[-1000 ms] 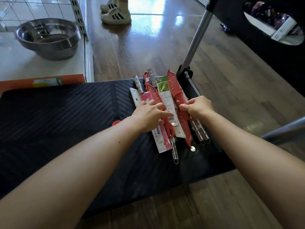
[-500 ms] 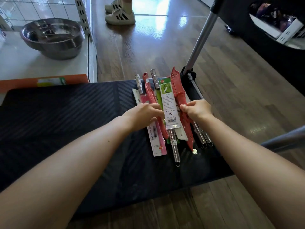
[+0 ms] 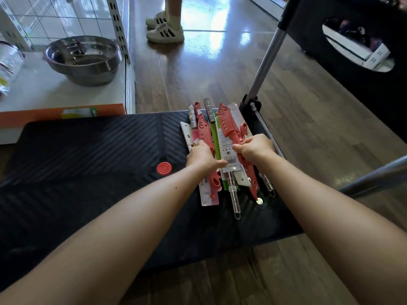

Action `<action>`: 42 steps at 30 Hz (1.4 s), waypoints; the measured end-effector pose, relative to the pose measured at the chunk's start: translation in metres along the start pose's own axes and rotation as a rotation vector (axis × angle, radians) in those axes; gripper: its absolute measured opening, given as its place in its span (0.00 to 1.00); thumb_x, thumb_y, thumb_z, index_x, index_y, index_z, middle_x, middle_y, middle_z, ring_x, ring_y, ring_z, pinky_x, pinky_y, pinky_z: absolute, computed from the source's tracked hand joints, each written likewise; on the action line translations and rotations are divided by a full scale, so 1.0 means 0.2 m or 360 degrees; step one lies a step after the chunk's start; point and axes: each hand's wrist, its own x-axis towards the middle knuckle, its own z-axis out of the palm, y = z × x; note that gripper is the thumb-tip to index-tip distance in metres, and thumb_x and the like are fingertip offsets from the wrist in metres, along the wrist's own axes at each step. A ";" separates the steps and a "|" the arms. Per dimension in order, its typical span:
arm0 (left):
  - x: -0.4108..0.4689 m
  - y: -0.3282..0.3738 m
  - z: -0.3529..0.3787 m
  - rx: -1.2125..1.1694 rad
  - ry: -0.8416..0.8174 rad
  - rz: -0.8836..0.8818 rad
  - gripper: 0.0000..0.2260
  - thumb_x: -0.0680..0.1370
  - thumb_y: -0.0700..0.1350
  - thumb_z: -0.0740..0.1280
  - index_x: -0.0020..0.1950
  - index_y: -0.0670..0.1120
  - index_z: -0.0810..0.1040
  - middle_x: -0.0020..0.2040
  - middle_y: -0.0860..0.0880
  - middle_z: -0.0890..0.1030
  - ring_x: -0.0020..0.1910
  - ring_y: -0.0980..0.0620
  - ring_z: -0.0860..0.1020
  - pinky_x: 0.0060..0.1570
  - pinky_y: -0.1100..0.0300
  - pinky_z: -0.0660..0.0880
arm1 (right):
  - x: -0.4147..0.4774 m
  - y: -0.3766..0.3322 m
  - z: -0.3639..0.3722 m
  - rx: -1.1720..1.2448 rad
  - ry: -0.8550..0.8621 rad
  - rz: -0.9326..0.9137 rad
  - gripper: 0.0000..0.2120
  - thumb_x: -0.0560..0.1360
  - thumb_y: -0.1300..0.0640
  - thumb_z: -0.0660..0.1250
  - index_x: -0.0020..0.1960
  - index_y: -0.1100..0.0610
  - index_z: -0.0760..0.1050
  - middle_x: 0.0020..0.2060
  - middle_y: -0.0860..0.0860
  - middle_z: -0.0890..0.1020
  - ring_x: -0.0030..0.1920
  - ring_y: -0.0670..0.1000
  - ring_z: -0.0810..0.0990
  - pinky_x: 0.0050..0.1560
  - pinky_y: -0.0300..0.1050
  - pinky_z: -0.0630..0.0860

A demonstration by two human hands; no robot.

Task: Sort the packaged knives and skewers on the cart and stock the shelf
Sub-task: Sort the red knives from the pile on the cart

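1. From my remote station I see one pile of packaged knives [image 3: 223, 142] at the far right corner of the black ribbed plastic cart deck [image 3: 99, 150]. It lies just beside the foot of the grey metal handle tube [image 3: 267, 58].
2. In the pile I count four round steel handles [image 3: 234, 194], two pointing to the far edge and two to the near edge. Two red perforated plastic sheaths are in plain view: the left red sheath [image 3: 204, 133] and the right red sheath [image 3: 228, 126].
3. The packs are long, narrow cards lying parallel and overlapping: one white card [image 3: 231, 160] with print and a barcode, one green card [image 3: 214, 137] and one pink-edged card [image 3: 208, 195].
4. The right hand [image 3: 256, 148] pinches the right red sheath at mid-length, fingers curled round it.
5. The left hand [image 3: 201, 156] lies over the left red sheath, its fingers bent down out of sight. I cannot tell whether it clamps anything.
6. One red round disc [image 3: 164, 167] is set in the deck left of the pile, near it but apart. One small silvery disc [image 3: 259, 200] lies by the tip of the right red sheath.
7. Beyond the deck's far left corner, one stainless steel bowl [image 3: 83, 58] sits on a white shelf [image 3: 55, 93]. One pair of white striped sneakers [image 3: 165, 29], worn by a second person, stands on the wooden floor [image 3: 220, 73].
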 end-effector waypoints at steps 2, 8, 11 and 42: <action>0.00 0.00 0.02 -0.0047 0.0025 -0.0095 0.39 0.70 0.49 0.75 0.74 0.40 0.58 0.66 0.42 0.73 0.64 0.44 0.74 0.57 0.55 0.75 | 0.00 0.02 0.01 -0.0011 -0.0042 0.0016 0.14 0.71 0.48 0.72 0.49 0.58 0.82 0.48 0.54 0.84 0.48 0.54 0.82 0.53 0.50 0.80; 0.04 -0.01 -0.04 -0.0351 0.0005 -0.0347 0.23 0.68 0.47 0.76 0.59 0.42 0.73 0.57 0.45 0.78 0.57 0.47 0.78 0.52 0.58 0.76 | 0.00 0.03 0.03 -0.0034 -0.0093 0.0030 0.15 0.71 0.48 0.71 0.51 0.59 0.81 0.47 0.54 0.83 0.47 0.53 0.82 0.51 0.47 0.80; 0.05 -0.01 -0.03 -0.0390 0.0005 -0.0398 0.22 0.68 0.47 0.76 0.57 0.42 0.73 0.56 0.43 0.79 0.55 0.46 0.79 0.52 0.57 0.78 | -0.01 0.01 0.05 -0.0070 -0.0100 0.0001 0.16 0.72 0.48 0.70 0.53 0.59 0.81 0.48 0.54 0.83 0.49 0.53 0.82 0.52 0.47 0.79; -0.08 -0.68 -0.83 -0.1007 -0.0070 -0.0723 0.11 0.80 0.39 0.61 0.38 0.44 0.70 0.35 0.50 0.73 0.35 0.56 0.72 0.37 0.66 0.70 | -0.21 -0.65 0.83 0.0577 -0.0577 0.0209 0.17 0.62 0.48 0.78 0.42 0.58 0.78 0.44 0.56 0.84 0.41 0.55 0.82 0.37 0.45 0.78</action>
